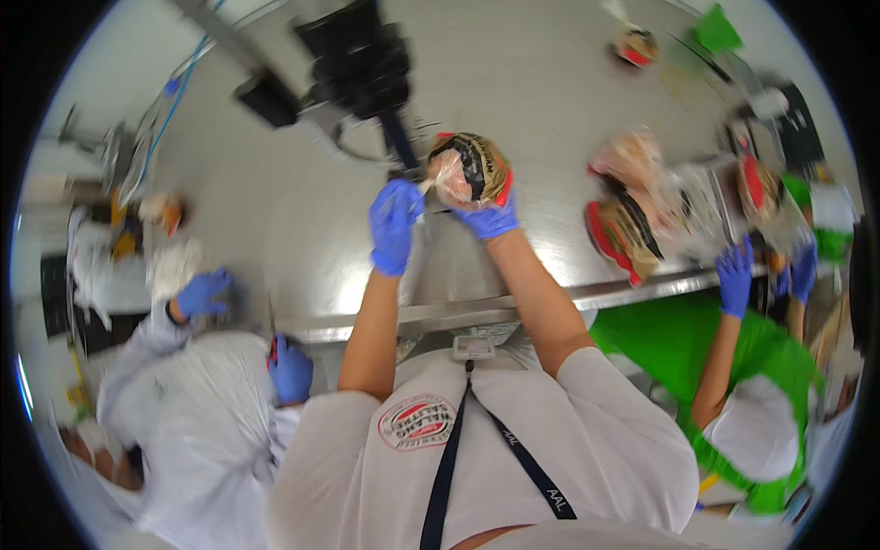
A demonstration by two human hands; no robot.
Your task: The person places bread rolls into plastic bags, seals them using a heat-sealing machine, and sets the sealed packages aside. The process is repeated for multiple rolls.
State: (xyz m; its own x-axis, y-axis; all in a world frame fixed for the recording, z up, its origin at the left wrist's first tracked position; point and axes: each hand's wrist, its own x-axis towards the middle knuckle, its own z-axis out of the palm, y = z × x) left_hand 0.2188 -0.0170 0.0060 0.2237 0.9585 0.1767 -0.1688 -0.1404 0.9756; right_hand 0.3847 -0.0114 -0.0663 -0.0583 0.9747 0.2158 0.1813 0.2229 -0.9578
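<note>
A plump plastic bag (469,170) with a black, gold and red print holds something pale that looks like poultry. My left hand (394,229), in a blue glove, is closed on the gathered neck of this bag, right at the lower end of a dark machine (362,69). From below and the right, my gloved right hand (495,218) grips the bag's body, which partly hides its fingers. The bag's neck meets the machine's dark narrow arm (398,142); blur hides the exact contact.
Similar filled bags (623,225) lie to the right on the steel table (312,211), one more (634,46) at the far right. A co-worker's gloved hands (735,275) are at the right edge; another person's gloved hand (203,293) is at left, beside white plastic bags (174,266).
</note>
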